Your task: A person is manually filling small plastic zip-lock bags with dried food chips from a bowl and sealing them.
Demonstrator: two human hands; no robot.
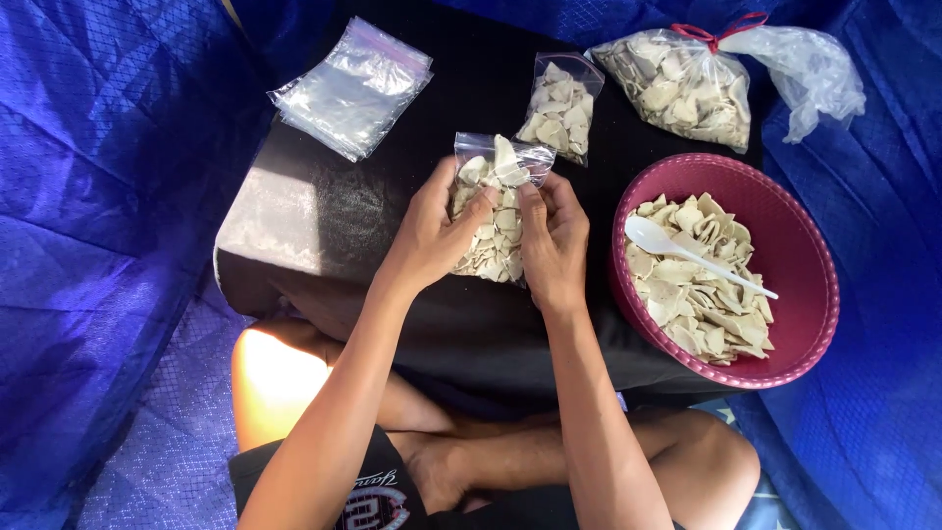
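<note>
At frame centre, the left hand (432, 231) and right hand (552, 240) both grip a small clear bag of pale chips (496, 211) above the black bench (324, 211), fingers closed around its sides. Pinching evenly along the top strip would likely seal it cleanly.

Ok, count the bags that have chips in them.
3: a small zip bag held by both hands, another small zip bag lying behind it, and a big tied bag at the top right.
</note>
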